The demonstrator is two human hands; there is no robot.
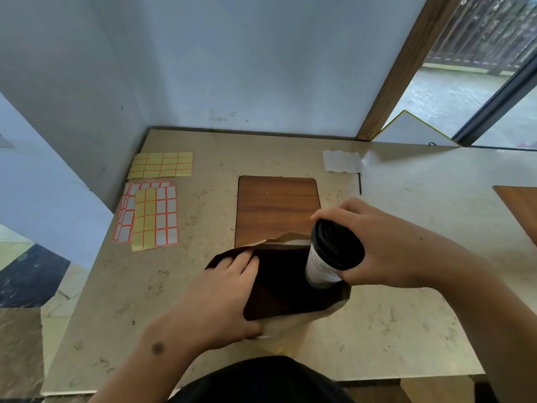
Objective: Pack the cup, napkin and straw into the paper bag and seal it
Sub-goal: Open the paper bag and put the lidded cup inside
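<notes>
At the mouth of the paper bag (290, 286), near the table's front edge, the cup (328, 257) stands tilted, its base just entering the right side of the opening. Its body is white with faint print; its lid is black. The right hand (386, 245) grasps the cup from the side, fingers wrapped around the lid and upper wall, thumb lower on the body. The left hand (220, 298) pinches the bag's left rim, fingers inside the opening and thumb at the near edge, spreading the mouth wide so that the dark interior shows. The bag rests partly over a wooden inlay panel (276, 207) set into the beige table (406, 330).

Farther out, a napkin (341, 161) lies flat at the back right, well apart from the bag; a thin dark straw (360, 184) lies just beside it. Neither is packed. Sticker sheets (154, 213) lie at the left, with a yellow sheet (161, 164) behind them.

Probable faults at this stage: the tilted cup may catch its base on the right rim, creasing or tearing the paper. If the left hand lets the mouth close, the cup may land on the fold. A grip centred on the lid may loosen it during lowering. A cup set down tilted may topple inside the bag.
</notes>
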